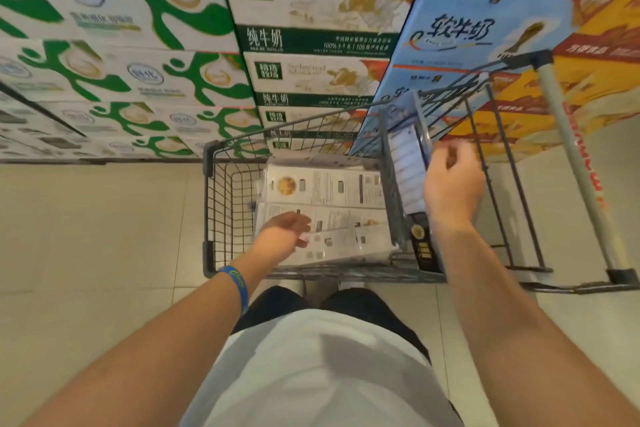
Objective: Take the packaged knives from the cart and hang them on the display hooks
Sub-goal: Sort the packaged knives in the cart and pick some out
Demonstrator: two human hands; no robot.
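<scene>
A dark wire cart [207, 204] stands in front of me. Several flat packaged knives [325, 189] lie stacked in its basket, printed backs up. My right hand [450, 184] grips one long packaged knife [410, 163] that stands on edge along the basket's right side. My left hand [282, 234] reaches down into the basket with its fingers spread over the lower packages; whether it touches them is unclear. No display hooks are in view.
Stacked milk cartons [311, 10] form a wall just beyond the cart, with green-white ones on the left and blue and orange ones on the right. The cart's push handle [568, 156] runs down the right. Beige floor tiles [86, 236] spread to the left.
</scene>
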